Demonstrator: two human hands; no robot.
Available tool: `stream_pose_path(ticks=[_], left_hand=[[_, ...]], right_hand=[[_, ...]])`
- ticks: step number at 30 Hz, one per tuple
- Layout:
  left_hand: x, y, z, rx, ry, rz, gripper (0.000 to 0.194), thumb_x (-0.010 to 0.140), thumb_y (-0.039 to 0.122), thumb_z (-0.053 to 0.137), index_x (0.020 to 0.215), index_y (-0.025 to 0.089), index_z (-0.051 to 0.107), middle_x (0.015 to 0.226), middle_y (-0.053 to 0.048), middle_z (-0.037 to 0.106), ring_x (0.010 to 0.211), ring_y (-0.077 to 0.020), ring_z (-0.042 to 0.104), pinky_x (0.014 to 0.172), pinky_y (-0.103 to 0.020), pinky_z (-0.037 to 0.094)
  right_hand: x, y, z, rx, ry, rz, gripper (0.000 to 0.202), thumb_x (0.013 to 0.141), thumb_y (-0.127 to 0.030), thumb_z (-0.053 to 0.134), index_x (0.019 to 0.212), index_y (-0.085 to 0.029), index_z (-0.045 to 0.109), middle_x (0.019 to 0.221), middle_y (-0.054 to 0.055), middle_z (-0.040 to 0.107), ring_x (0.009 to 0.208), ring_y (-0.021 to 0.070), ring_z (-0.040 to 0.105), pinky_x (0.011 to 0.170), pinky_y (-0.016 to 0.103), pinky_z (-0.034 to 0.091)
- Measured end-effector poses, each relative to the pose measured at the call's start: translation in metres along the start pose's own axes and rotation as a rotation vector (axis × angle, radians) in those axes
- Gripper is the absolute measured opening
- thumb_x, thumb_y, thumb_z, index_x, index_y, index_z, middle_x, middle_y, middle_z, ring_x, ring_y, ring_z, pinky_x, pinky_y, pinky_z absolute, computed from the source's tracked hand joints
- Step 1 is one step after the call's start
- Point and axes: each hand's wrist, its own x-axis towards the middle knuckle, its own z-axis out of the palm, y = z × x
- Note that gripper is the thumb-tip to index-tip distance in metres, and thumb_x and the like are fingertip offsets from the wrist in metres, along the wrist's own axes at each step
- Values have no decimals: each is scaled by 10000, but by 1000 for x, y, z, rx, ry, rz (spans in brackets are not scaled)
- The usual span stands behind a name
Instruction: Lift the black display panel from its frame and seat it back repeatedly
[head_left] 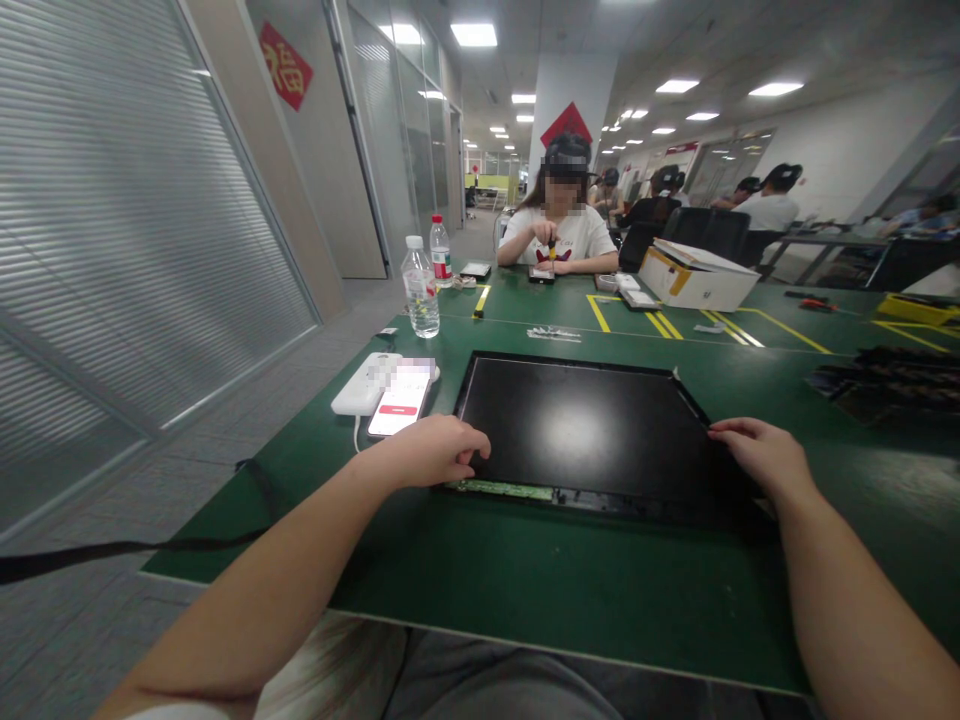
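A black flat display panel (577, 425) lies on the green table in front of me, its screen side up. Along its near edge runs an exposed green circuit strip (510, 490). My left hand (439, 450) is closed at the panel's near left corner, with curled fingers over the edge. At the opposite side, my right hand (769, 465) pinches the panel's right edge between thumb and fingers; part of that grip is hidden. A small pale strip (675, 374) sticks up at the far right corner.
Left of the panel lie a lit phone (403, 397) and a white box-shaped device (364, 384) with a cable. Two bottles (421, 290) stand behind them. Across the green table (555, 600), a person (559, 225) holds a screwdriver. Dark parts (885, 385) are piled at right.
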Motion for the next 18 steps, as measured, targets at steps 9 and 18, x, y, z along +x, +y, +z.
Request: stream_pose_path(ticks=[9, 18], left_hand=[[0, -2, 2, 0, 8, 32, 294, 800, 118, 636, 1067, 232, 687, 837, 2, 710, 741, -168, 650, 623, -252, 410], [0, -1, 1, -11, 6, 64, 300, 799, 98, 626, 1069, 215, 686, 838, 0, 708, 727, -158, 646, 616, -247, 407]], right_hand=[[1, 1, 0, 6, 2, -12, 141, 688, -319, 628, 744, -239, 729, 815, 60, 727, 818, 260, 617, 725, 349, 412], [4, 5, 3, 8, 7, -25, 170, 676, -326, 622, 759, -233, 738, 831, 58, 731, 837, 256, 620, 740, 345, 413]])
